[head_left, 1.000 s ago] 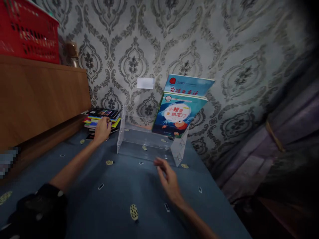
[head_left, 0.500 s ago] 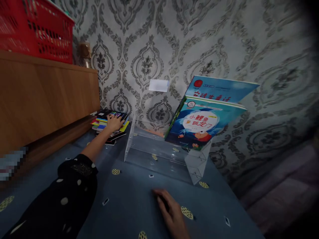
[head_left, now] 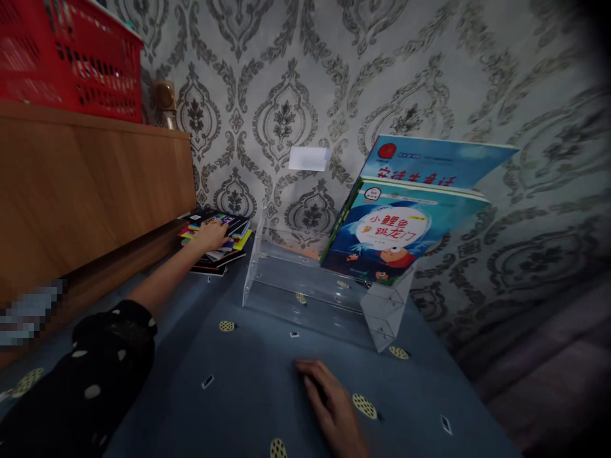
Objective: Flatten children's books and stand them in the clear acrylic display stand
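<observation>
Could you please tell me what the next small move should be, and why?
Probably the left hand should grip the top black book and ease it off the pile: its fingers appear to lie on that cover, the right hand looks empty, and the clear rack has room beside its leaning books.

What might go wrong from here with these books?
The stack of books under the left hand has uneven edges, so its upper layers might slide if pushed or pulled. The picture books lean together toward one end of the clear stand, so a knock could perhaps topple them or shift the stand.
</observation>
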Action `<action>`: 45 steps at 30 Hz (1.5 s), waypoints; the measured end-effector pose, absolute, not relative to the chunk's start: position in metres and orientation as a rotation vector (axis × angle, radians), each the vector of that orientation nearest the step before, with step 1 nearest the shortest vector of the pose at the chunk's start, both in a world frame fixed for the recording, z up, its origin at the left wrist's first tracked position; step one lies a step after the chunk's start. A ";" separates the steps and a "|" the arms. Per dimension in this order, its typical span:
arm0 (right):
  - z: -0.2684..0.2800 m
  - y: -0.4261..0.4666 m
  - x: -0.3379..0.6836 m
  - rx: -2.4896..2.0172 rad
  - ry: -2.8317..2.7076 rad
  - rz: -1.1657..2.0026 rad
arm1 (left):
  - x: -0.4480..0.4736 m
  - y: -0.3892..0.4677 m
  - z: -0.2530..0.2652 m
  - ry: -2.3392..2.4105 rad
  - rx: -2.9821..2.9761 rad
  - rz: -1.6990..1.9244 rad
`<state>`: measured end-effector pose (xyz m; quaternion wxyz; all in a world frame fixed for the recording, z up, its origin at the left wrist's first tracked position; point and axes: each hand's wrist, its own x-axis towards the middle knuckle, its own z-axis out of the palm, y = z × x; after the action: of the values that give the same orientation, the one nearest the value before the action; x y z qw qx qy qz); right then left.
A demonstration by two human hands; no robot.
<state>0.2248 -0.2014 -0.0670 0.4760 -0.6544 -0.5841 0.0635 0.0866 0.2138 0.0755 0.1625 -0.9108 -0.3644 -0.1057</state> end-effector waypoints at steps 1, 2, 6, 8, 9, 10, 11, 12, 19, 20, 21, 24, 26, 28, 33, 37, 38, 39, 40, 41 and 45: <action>-0.068 -0.202 0.225 -1.604 -1.433 0.161 | 0.089 0.213 0.076 -1.047 -2.591 -0.304; -0.068 -0.202 0.226 -1.611 -1.440 0.170 | 0.091 0.211 0.075 -1.047 -2.589 -0.309; -0.069 -0.203 0.227 -1.655 -1.447 0.189 | 0.078 0.201 0.074 -1.000 -2.594 -0.317; -0.068 -0.203 0.227 -1.659 -1.451 0.200 | 0.060 0.192 0.072 -0.962 -2.603 -0.311; -0.067 -0.203 0.226 -1.658 -1.456 0.212 | 0.048 0.187 0.070 -0.942 -2.609 -0.311; -0.066 -0.203 0.225 -1.657 -1.461 0.227 | 0.035 0.182 0.066 -0.919 -2.620 -0.322; -0.065 -0.203 0.224 -1.655 -1.460 0.236 | 0.020 0.175 0.060 -0.892 -2.634 -0.340; -0.063 -0.203 0.223 -1.654 -1.457 0.243 | 0.004 0.168 0.052 -0.843 -2.662 -0.400; -0.056 -0.203 0.219 -1.664 -1.442 0.303 | -0.126 0.102 -0.029 -0.586 -2.994 -0.297; -0.056 -0.203 0.219 -1.665 -1.446 0.305 | -0.139 0.096 -0.036 -0.651 -3.007 -0.215; -0.055 -0.202 0.218 -1.665 -1.449 0.305 | -0.147 0.093 -0.040 -0.734 -3.008 -0.176; -0.053 -0.202 0.218 -1.665 -1.454 0.290 | -0.145 0.100 -0.036 -0.964 -2.978 -0.229; -0.053 -0.201 0.217 -1.665 -1.459 0.279 | -0.123 0.112 -0.027 -1.087 -2.967 -0.304; -0.054 -0.201 0.218 -1.669 -1.467 0.273 | -0.093 0.123 -0.020 -1.260 -2.920 -0.353; -0.063 -0.199 0.222 -1.684 -1.473 0.241 | -0.036 0.133 -0.032 -1.498 -2.795 -0.350; -0.067 -0.198 0.224 -1.696 -1.497 0.231 | -0.031 0.123 -0.049 -1.530 -2.805 -0.316; -0.067 -0.198 0.225 -1.700 -1.503 0.234 | -0.032 0.119 -0.050 -1.517 -2.821 -0.306; -0.067 -0.198 0.225 -1.703 -1.509 0.239 | -0.034 0.114 -0.052 -1.500 -2.839 -0.298; -0.067 -0.198 0.225 -1.707 -1.514 0.242 | -0.035 0.108 -0.052 -1.481 -2.857 -0.291; -0.066 -0.198 0.225 -1.711 -1.518 0.243 | -0.036 0.102 -0.052 -1.462 -2.873 -0.287; -0.065 -0.198 0.224 -1.727 -1.522 0.235 | -0.038 0.079 -0.054 -1.388 -2.919 -0.295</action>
<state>0.2244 -0.1979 -0.0654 0.4020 -0.6833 -0.6023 0.0930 -0.0381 0.0790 -0.0537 -0.0521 -0.8981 -0.4271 -0.0908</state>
